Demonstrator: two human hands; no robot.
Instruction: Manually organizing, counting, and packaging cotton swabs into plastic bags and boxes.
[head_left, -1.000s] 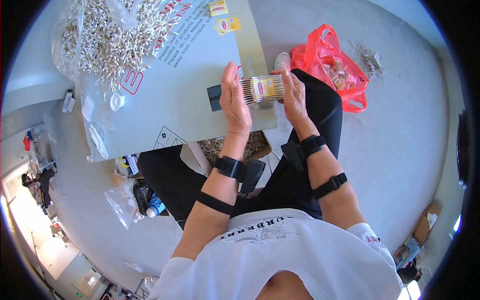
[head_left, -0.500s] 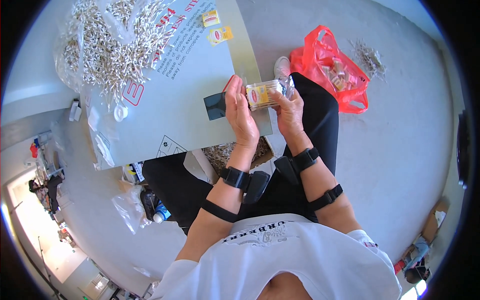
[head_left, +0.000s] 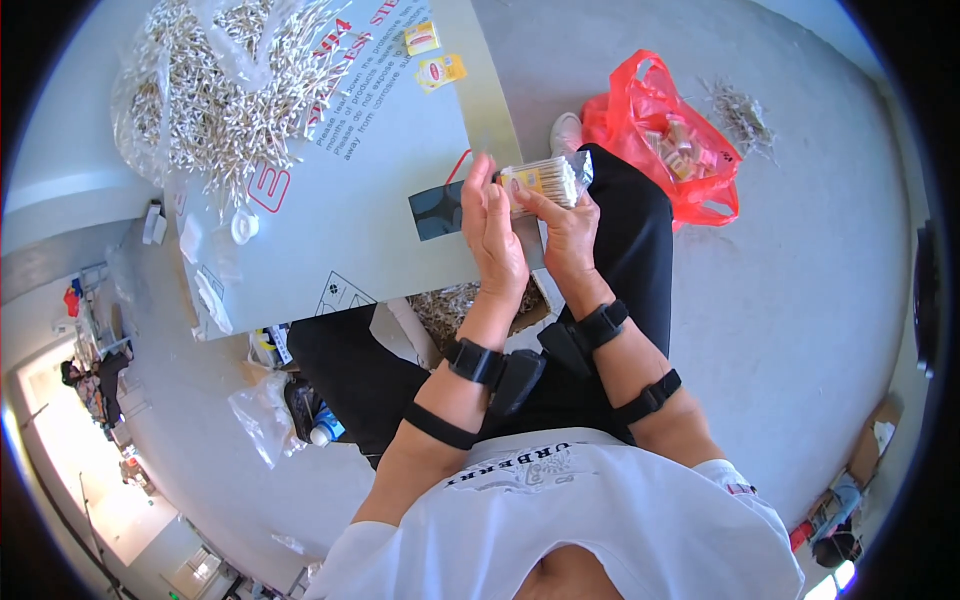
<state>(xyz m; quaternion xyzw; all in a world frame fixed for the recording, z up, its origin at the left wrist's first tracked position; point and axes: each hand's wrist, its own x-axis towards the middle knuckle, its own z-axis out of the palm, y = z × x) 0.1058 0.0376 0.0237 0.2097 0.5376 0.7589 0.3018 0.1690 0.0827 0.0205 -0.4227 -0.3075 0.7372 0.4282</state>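
A clear pack of cotton swabs with a yellow label inside is held above the table's right edge. My right hand is closed on the pack from below, thumb across its near side. My left hand stands upright at the pack's left end, fingers stretched out, the palm side against or very close to it. Shiny loose film sticks out at the pack's right end. Beneath my left hand a dark flat piece lies on the table, with a red strip beside it.
A large heap of loose cotton swabs in clear plastic covers the table's far left. Two yellow cards lie at the far edge. A white tape roll sits left. On the floor stands a red bag of packs; below the table, an open box of swabs.
Both hands and the pack have shifted slightly right. The pack has turned in my right hand, its swab tips now facing right, and the thumb lies lower on it.
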